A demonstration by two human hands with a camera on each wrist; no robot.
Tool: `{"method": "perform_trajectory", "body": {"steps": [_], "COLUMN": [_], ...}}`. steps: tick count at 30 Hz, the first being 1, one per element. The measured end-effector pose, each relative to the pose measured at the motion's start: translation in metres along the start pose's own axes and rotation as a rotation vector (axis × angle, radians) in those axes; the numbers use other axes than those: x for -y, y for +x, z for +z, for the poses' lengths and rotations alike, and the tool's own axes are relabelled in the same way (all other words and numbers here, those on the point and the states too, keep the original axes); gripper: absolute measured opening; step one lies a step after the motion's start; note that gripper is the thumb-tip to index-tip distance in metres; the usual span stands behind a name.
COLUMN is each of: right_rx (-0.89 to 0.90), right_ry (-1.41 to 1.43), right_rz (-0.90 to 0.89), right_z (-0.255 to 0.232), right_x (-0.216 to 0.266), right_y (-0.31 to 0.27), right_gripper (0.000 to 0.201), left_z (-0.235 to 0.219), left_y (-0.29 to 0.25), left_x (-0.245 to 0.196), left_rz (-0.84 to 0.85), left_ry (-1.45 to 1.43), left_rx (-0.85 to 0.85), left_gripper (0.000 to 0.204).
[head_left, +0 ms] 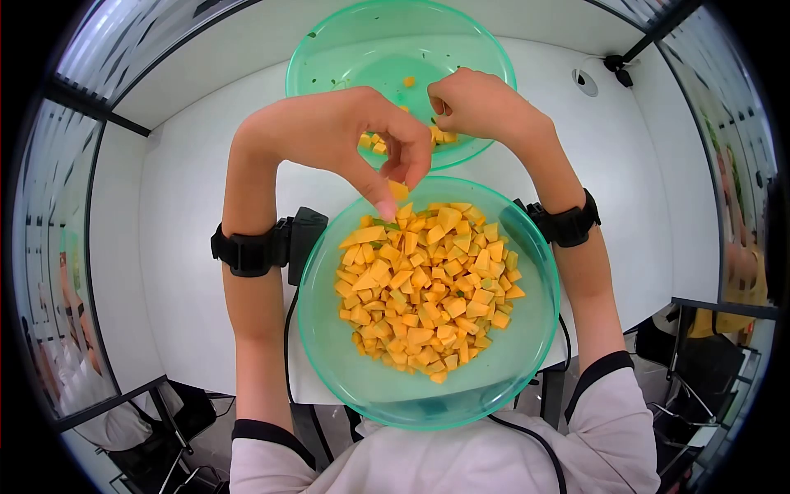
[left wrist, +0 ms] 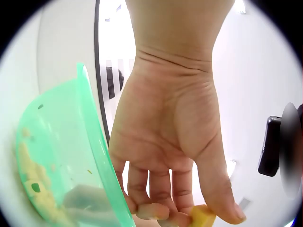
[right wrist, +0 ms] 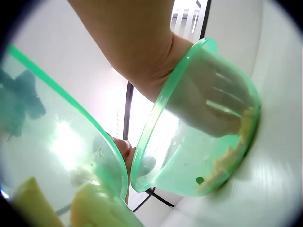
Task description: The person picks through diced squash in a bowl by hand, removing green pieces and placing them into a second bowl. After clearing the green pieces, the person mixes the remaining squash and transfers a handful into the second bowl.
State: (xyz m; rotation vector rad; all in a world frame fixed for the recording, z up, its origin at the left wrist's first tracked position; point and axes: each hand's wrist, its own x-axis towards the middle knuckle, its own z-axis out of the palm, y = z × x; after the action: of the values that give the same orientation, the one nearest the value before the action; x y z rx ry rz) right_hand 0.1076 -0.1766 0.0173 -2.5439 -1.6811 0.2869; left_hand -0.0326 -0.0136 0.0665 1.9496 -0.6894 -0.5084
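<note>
My left hand is over the back rim of the near green bowl and pinches an orange-yellow pumpkin cube between thumb and fingers. In the left wrist view the cube shows at the thumb tip. Diced pumpkin, some bits with greenish edges, is heaped in the near bowl. My right hand reaches into the far green bowl, fingers curled down by a few cubes at its front. I cannot tell whether it holds one. The right wrist view shows that hand through the bowl wall.
Small dark green specks cling to the far bowl. Both bowls stand on a white table with low side panels. A cable hole lies at the back right. Black wrist camera bands with cables hang beside the near bowl.
</note>
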Motion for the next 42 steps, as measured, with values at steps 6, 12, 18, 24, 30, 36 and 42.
{"method": "perform_trajectory", "body": {"steps": [6,12,18,24,30,36,42], "right_rx": [0.028,0.017,0.022,0.020,0.071,0.053,0.044], "right_ry": [-0.012,-0.001,0.005,-0.004,-0.049,-0.061,-0.044], "right_rz": [-0.012,-0.004,-0.004,-0.008,0.014,0.009,0.007], "right_z": [0.000,0.000,-0.001,-0.001,0.000,-0.001,0.001], "right_x": [-0.002,-0.001,0.000,-0.002,-0.001,0.001,0.000], "right_y": [0.002,0.001,0.000,0.000,0.004,0.000,0.000], "right_gripper": [0.012,0.013,0.012,0.013,0.014,0.013,0.011], "left_z": [0.001,0.002,0.001,0.003,0.026,0.075,0.112], "left_y": [0.003,0.004,0.001,-0.015,-0.031,-0.038,-0.029], "left_x": [0.004,0.003,0.001,-0.005,-0.020,-0.055,-0.069], "left_rz": [0.054,0.033,0.017,-0.051,-0.148,-0.243,-0.139], "left_ry": [0.020,0.064,0.091,0.082,0.275,0.816,0.718], "left_rx": [0.061,0.057,0.016,-0.116,-0.320,-0.174,0.049], "left_gripper": [0.030,0.029,0.023,0.014,0.012,0.020,0.030]}}
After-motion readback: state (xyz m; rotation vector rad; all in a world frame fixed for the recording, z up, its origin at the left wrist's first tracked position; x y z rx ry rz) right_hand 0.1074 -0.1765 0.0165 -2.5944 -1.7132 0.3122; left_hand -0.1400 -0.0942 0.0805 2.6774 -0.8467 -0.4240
